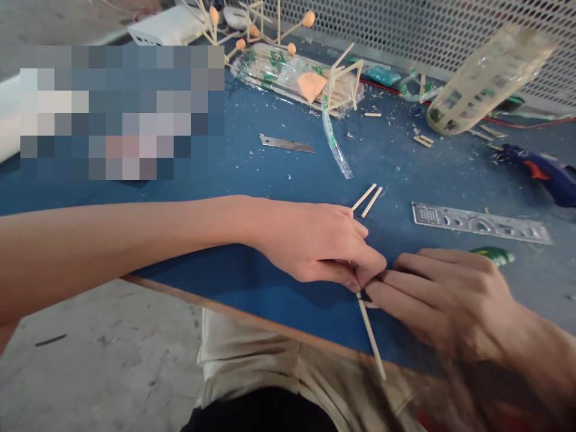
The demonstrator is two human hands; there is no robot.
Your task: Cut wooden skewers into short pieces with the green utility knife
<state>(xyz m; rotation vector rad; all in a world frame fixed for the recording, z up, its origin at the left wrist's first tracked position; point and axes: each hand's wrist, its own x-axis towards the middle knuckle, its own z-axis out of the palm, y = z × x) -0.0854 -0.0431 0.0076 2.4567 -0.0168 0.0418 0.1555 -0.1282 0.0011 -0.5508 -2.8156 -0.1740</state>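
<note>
My left hand is closed, its thumb and fingertips pinching a thin wooden stick that slants down past the table's front edge. My right hand meets it from the right with fingers curled. A small dark edge shows at the right fingertips, but what they hold is mostly hidden. Behind the right knuckles a green object pokes out, partly covered. Just beyond my left hand lie two short cut sticks.
A loose blade and a clear plastic ruler lie on the blue table. A blue glue gun is at right. Behind are bagged sticks, a clear bottle, stick frames with orange balls and scattered shavings.
</note>
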